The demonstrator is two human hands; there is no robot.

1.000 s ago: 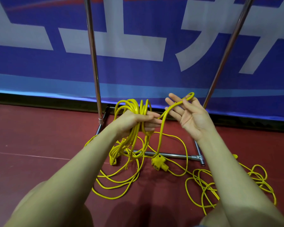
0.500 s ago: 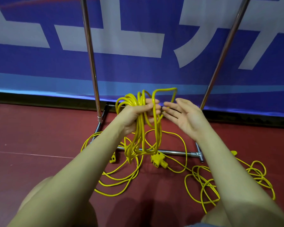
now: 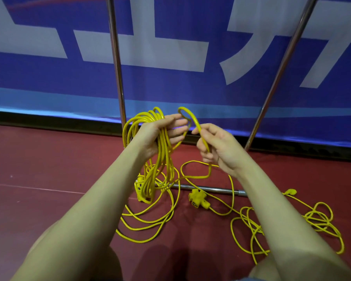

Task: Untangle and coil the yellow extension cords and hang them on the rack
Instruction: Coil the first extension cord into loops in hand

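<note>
Coiling the first cord, mid-wrap.

My left hand [image 3: 160,136], at centre frame, carries the coil [image 3: 150,126] on loosely extended fingers; my right hand [image 3: 217,147] pinches the next loop [image 3: 193,118] just beside it. Next I should lay that loop over the left palm. A second cord [image 3: 282,220] lies tangled at lower right, beneath the rack [image 3: 116,57]. The banner's [image 3: 170,82] white characters are cropped and unreadable.
</note>
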